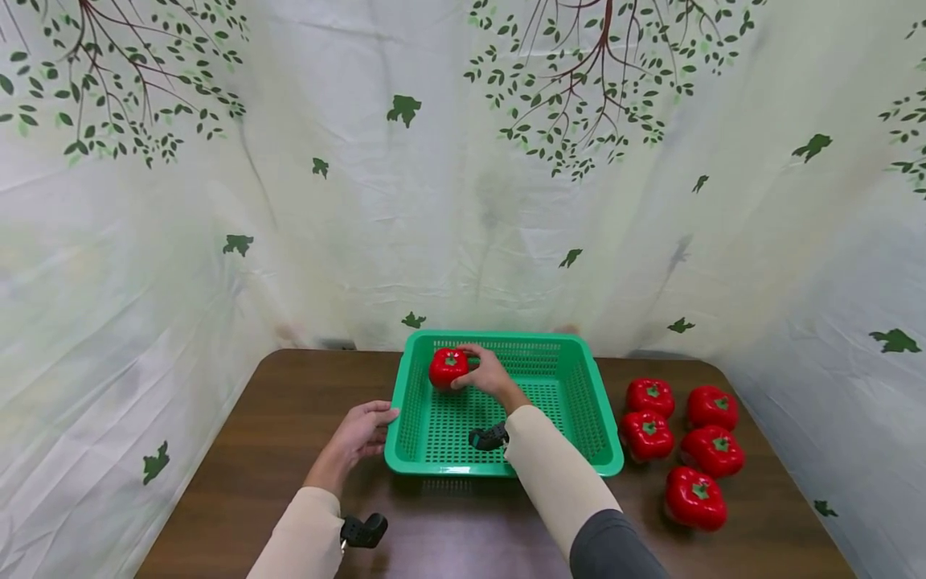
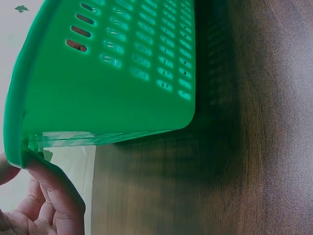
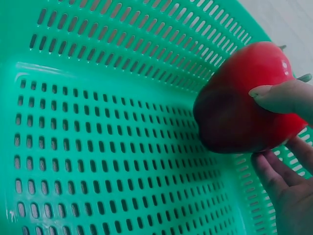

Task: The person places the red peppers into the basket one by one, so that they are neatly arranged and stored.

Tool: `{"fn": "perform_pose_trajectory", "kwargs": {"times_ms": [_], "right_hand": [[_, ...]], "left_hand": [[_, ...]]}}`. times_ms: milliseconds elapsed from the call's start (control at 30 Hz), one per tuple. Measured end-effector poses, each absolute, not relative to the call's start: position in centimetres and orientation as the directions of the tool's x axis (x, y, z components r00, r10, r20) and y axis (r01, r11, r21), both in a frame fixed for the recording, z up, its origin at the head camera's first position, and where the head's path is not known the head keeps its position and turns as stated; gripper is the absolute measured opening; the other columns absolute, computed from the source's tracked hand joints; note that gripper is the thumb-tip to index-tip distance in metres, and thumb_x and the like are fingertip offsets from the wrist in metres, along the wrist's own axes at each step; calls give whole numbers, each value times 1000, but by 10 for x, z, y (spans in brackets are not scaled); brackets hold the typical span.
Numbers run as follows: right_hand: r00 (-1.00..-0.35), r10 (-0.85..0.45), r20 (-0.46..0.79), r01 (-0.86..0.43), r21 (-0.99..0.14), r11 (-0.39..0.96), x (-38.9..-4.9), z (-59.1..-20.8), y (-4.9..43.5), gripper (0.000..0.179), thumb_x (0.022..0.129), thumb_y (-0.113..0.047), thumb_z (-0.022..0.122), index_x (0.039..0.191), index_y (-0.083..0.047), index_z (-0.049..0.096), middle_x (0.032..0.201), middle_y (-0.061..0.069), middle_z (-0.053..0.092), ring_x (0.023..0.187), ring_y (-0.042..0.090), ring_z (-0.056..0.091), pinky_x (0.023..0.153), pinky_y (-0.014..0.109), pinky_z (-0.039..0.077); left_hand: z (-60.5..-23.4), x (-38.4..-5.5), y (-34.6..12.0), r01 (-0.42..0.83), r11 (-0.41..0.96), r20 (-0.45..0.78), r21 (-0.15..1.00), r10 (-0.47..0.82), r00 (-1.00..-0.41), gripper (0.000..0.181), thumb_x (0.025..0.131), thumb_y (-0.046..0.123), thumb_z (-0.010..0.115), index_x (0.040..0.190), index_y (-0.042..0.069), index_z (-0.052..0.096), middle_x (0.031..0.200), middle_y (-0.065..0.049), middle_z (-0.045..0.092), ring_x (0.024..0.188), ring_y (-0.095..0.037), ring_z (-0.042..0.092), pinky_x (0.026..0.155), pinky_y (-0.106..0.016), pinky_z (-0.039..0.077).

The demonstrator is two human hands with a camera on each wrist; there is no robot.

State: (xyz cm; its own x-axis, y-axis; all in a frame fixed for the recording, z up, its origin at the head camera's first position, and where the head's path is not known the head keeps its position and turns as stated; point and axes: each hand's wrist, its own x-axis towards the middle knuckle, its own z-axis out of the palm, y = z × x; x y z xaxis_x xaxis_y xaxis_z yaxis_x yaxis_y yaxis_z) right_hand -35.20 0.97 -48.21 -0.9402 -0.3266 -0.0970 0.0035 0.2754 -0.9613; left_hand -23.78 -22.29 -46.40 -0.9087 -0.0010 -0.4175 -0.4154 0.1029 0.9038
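A red bell pepper [image 1: 448,369] with a green stem is inside the green plastic basket [image 1: 506,468], toward its far left corner. My right hand [image 1: 486,375] grips it from the right; in the right wrist view the thumb [image 3: 281,98] lies on one side of the pepper [image 3: 249,98] and the fingers on the other, close over the slotted basket floor. At the basket's left side, my left hand [image 1: 361,433] pinches the rim, and the left wrist view shows its fingers [image 2: 54,188] curled under the rim's edge.
Several more red bell peppers [image 1: 697,498] stand on the brown wooden table [image 1: 239,458] right of the basket. Behind the table hangs a pale curtain [image 1: 448,225] printed with branches and leaves. A black wrist device [image 1: 364,531] is strapped at the left sleeve.
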Motion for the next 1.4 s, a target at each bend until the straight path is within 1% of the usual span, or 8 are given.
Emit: {"fn": "perform_pose_trajectory", "kwargs": {"times_ms": [233,467,733,900,1067,1300,1400], "right_hand": [[-940,-324,-106,14,-962,274,-356,-485,2,67,77,5,76,138,-8,49,138,15,48,124,36,46,87,44,53],[-947,-302,-104,21,-963,267,-355,-486,-3,66,76,6,76,136,-7,50,136,16,49,120,37,49,83,44,54],[-950,-295,-105,16,-958,288,-356,-492,-10,69,76,4,77,137,-9,50,134,13,51,117,34,50,82,41,55],[-947,-304,-100,-2,-948,318,-357,-494,-14,70,76,2,77,139,-10,49,133,15,52,118,34,50,83,43,54],[-946,-309,-95,-19,-938,347,-354,-493,-12,76,74,2,78,142,-11,46,133,18,51,121,36,48,86,46,52],[-941,-329,-83,-38,-938,345,-350,-484,-6,78,75,2,78,143,-10,42,140,19,44,126,39,44,91,50,49],[-940,-334,-73,-59,-928,369,-349,-479,-1,77,76,-1,79,143,-10,43,142,20,42,128,42,42,92,51,48]], "left_hand": [[-463,-240,-222,-416,115,-418,902,-9,-908,37,97,23,57,125,-2,54,98,-9,66,75,-19,65,66,-31,55],[-460,-242,-220,-424,119,-425,898,-19,-905,36,97,23,58,123,-1,56,99,-10,66,76,-19,65,67,-31,54],[-462,-241,-222,-428,121,-428,896,-30,-903,36,97,23,58,124,-1,55,98,-9,66,76,-20,63,66,-31,54],[-463,-240,-224,-435,117,-435,893,-32,-900,37,97,23,58,124,-1,55,99,-9,66,76,-20,63,67,-31,54],[-463,-239,-222,-438,119,-438,891,-32,-898,36,97,23,58,124,-1,55,98,-9,66,74,-19,62,65,-29,54],[-463,-239,-222,-433,118,-432,894,-35,-901,37,97,24,58,125,-1,55,98,-9,66,76,-21,63,67,-31,54],[-464,-240,-223,-430,123,-429,894,-39,-903,37,97,24,58,125,0,56,98,-9,66,76,-21,62,66,-30,54]]}}
